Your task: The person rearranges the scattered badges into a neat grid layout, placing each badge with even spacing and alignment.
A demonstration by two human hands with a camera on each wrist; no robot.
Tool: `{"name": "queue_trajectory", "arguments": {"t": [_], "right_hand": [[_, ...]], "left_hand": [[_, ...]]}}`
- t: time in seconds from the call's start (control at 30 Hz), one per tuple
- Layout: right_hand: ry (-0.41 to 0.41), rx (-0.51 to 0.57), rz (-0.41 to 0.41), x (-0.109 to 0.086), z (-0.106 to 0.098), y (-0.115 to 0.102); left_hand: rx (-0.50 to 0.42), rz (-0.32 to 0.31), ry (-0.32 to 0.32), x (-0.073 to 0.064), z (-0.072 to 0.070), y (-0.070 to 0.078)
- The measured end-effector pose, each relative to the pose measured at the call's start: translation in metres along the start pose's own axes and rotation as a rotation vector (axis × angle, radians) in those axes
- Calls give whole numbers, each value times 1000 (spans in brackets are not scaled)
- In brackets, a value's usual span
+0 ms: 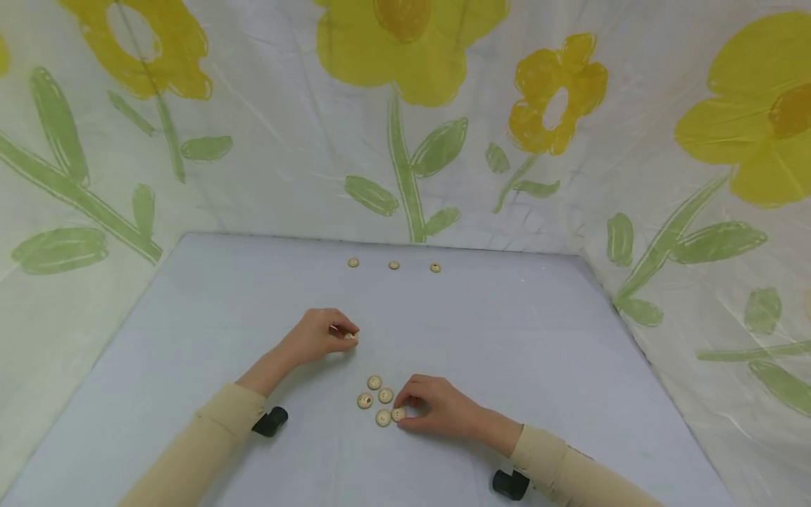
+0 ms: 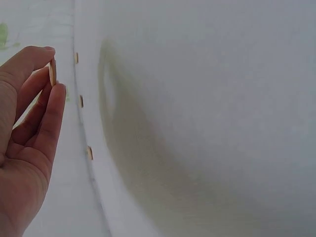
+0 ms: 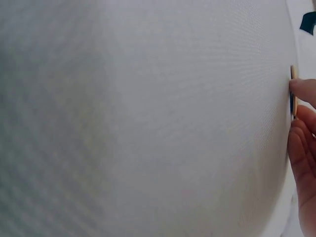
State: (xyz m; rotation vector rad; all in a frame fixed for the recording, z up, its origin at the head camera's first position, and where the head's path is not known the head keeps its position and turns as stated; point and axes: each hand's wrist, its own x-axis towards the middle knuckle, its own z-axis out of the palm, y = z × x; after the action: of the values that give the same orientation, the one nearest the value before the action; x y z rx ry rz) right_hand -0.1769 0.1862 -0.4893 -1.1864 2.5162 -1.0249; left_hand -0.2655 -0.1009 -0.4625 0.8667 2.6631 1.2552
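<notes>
Between thumb and fingertips, my left hand (image 1: 322, 334) pinches a small round wooden disc (image 1: 351, 337), held above the table left of the middle. The left wrist view shows that disc (image 2: 53, 72) edge-on, thin and pale. Lower down, my right hand (image 1: 437, 406) pinches another wooden disc (image 1: 398, 414) by its edges, right at the table surface. Several similar discs (image 1: 383, 417) with small dark marks lie in a loose cluster just left of the right fingertips. In the right wrist view the pinched disc (image 3: 295, 101) is partly hidden by the fingers.
Three more discs, left (image 1: 353, 262), middle (image 1: 394, 265) and right (image 1: 435, 267), lie spaced in a row near the far edge of the pale table (image 1: 507, 317). A white curtain (image 1: 285, 162) painted with yellow flowers surrounds the table's back and sides.
</notes>
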Motion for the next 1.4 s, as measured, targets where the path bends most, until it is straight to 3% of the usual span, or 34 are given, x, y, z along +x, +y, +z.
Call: {"name": "queue_trajectory", "arguments": {"t": [0.7, 1.4], "right_hand": [[19, 8, -28, 0, 1, 1], [18, 20, 5, -2, 3, -1]], "left_hand": [[24, -149, 95, 33, -12, -22], [42, -199, 163, 58, -12, -43]]}}
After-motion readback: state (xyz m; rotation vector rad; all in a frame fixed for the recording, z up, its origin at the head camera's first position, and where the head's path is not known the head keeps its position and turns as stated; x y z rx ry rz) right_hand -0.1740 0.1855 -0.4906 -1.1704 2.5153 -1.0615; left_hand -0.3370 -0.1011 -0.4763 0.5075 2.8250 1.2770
